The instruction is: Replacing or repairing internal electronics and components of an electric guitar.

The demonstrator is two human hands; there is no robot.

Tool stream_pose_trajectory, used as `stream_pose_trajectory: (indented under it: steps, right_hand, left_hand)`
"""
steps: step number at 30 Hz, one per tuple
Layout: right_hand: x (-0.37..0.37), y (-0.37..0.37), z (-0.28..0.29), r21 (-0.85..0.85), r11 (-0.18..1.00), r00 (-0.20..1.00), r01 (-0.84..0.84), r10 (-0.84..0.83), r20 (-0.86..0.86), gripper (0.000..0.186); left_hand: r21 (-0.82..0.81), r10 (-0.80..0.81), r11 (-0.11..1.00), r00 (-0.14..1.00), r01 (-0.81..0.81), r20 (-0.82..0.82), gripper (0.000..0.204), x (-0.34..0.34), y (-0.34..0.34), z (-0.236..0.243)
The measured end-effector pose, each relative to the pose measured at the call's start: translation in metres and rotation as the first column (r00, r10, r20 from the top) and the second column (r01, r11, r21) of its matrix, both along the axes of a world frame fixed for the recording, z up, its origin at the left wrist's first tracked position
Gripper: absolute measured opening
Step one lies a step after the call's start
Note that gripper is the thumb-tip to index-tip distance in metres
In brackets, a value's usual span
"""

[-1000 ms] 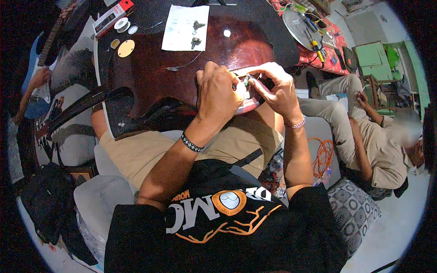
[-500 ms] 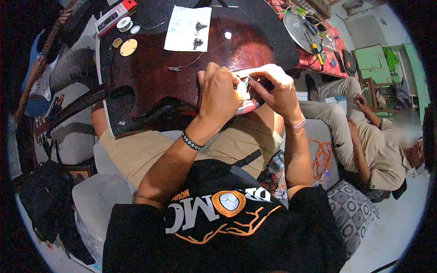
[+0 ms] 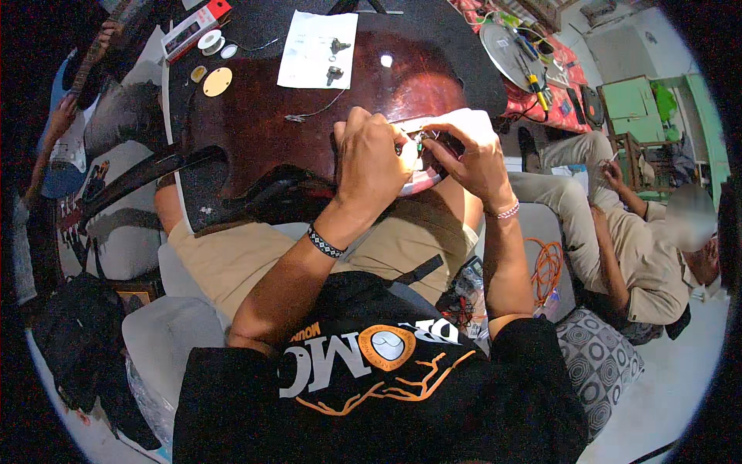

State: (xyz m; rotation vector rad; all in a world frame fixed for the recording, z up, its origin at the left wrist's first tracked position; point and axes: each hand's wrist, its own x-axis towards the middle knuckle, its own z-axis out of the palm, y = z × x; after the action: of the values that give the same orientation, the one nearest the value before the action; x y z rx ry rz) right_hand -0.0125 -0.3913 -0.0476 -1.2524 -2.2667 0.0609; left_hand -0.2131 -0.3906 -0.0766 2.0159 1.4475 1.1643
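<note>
A dark red guitar body lies back up before me, with an open cavity at its near right edge. My left hand is curled at the cavity’s left side, fingertips down by its rim; what they hold is hidden. My right hand pinches a small electronic part with some green inside the cavity. On the guitar, a white sheet carries small metal parts. A cream round plate and a white spool lie to its left.
A red-covered table at right holds a yellow-handled soldering iron and tools. A seated person is at my right; another’s hand rests on a blue guitar at left. An orange cable lies coiled beside me.
My hands stay at the cavity, with slight finger movement. At left, the blue guitar’s upper neck and a hand on it have come further into view.
</note>
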Motion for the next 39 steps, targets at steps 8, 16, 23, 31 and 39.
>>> stream_pose_trajectory:
  steps: [8,16,23,31,39]
  right_hand:
    - [0.003,0.002,0.003,0.051,0.998,0.999,-0.036,0.035,0.024,0.025]
    - [0.004,0.005,0.0,0.041,0.998,0.998,-0.053,0.052,0.02,0.023]
    - [0.005,0.005,0.0,0.027,0.998,0.999,-0.053,0.053,0.01,0.022]
    - [0.005,0.006,0.006,0.035,0.998,0.999,-0.043,0.043,0.013,0.025]
    - [0.01,-0.001,0.025,-0.038,0.994,0.98,0.099,-0.104,-0.167,0.025]
  left_hand:
    - [0.11,0.019,0.994,0.999,-0.015,-0.038,0.019,-0.001,0.0,-0.003]
    - [0.143,0.013,0.99,0.997,-0.002,-0.081,0.017,-0.003,-0.002,0.003]
    - [0.082,-0.031,0.996,0.999,0.034,-0.04,0.018,-0.013,-0.006,0.017]
    - [0.07,-0.028,0.997,1.0,0.028,-0.003,0.012,-0.029,-0.006,0.021]
    - [0.18,-0.019,0.984,0.999,0.011,0.042,0.016,-0.09,-0.022,0.034]
